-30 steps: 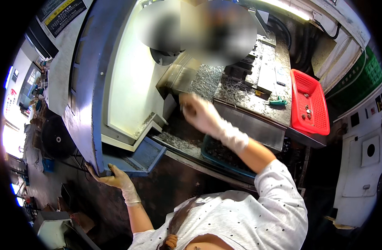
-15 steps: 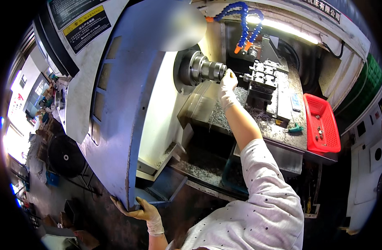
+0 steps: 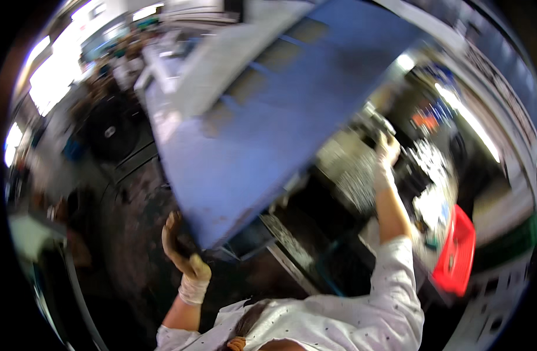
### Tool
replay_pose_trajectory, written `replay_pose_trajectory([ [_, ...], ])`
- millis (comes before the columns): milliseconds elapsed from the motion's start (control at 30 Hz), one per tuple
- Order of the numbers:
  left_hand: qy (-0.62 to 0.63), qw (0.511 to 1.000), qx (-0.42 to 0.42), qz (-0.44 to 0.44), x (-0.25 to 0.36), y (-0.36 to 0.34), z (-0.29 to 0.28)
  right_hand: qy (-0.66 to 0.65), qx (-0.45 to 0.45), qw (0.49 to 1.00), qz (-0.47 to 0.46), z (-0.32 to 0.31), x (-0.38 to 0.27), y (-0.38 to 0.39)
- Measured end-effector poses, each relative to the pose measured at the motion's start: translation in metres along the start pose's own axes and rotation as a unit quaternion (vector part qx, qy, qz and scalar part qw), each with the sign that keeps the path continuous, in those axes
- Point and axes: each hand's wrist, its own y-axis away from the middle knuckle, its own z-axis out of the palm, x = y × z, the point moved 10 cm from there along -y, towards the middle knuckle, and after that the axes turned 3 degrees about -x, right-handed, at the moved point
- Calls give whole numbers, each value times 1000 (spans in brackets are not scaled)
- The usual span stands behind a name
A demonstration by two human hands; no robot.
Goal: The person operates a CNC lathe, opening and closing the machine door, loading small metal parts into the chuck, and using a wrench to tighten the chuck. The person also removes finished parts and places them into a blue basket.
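My gloved left hand holds the lower outer corner of the blue machine door, its fingers along the edge. My gloved right hand reaches into the machine, fingers closed at the end of the metal spindle; anything within them is too blurred to make out. Beside it are a tool block, metal shavings and blue coolant hoses with orange nozzles.
A red perforated basket stands at the right, near a green crate. A black round object on a metal frame is at the left. Below the door are a blue chute and dark floor.
My right hand rose from low in the machine to the spindle end and remains there. My left hand stays on the door; the view has swung, so the door now fills the middle, blurred.
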Motion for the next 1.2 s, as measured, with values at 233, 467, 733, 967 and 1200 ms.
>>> replay_pose_trajectory([
  [233, -89, 995, 6, 54, -47, -190, 31, 404, 316, 851, -109, -34, 20, -7],
  [467, -128, 985, -104, 51, -146, -311, 92, 220, 174, 959, -41, -24, 0, -2],
  [733, -248, 947, -193, 72, -123, -313, 95, 248, 162, 953, -71, -24, -7, 2],
  [967, -4, 994, -83, 65, -29, -234, 95, 145, 47, 988, -36, -34, -1, -17],
  [1200, -233, 954, -166, 91, -59, -227, 136, 81, -125, 985, -90, -102, -22, 97],
])
